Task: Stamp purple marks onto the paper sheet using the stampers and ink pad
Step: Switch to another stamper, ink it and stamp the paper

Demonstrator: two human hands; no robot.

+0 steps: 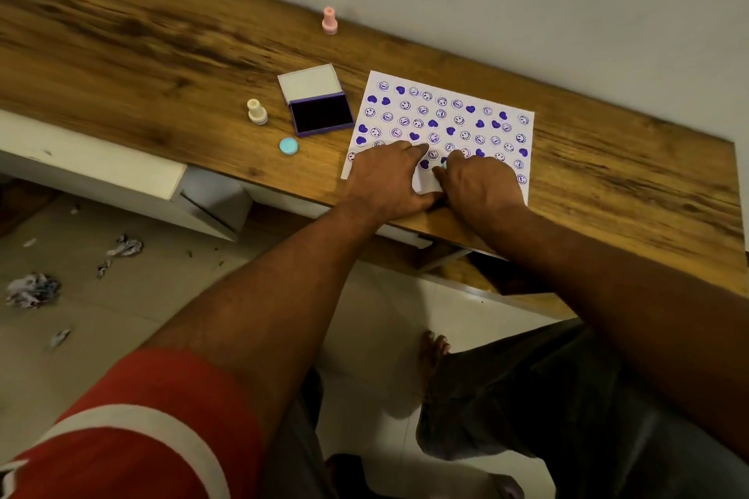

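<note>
A white paper sheet (466, 93) lies on the wooden desk, covered with several purple smiley and heart marks. My left hand (385, 182) rests flat on the sheet's near left part, fingers apart. My right hand (480, 184) is closed around a small teal stamper (444, 164), which is pressed down on the sheet's near edge and mostly hidden by my fingers. The open purple ink pad (322, 115) sits just left of the sheet with its lid (310, 82) folded back. A cream stamper (257, 112) stands left of the pad and a pink stamper (329, 20) stands farther back.
A round teal cap (288, 146) lies on the wooden desk (142, 53) in front of the ink pad. A grey wall runs along the desk's far edge. Crumpled paper scraps (32, 290) lie on the tiled floor below, and a white drawer unit (101, 178) stands under the desk.
</note>
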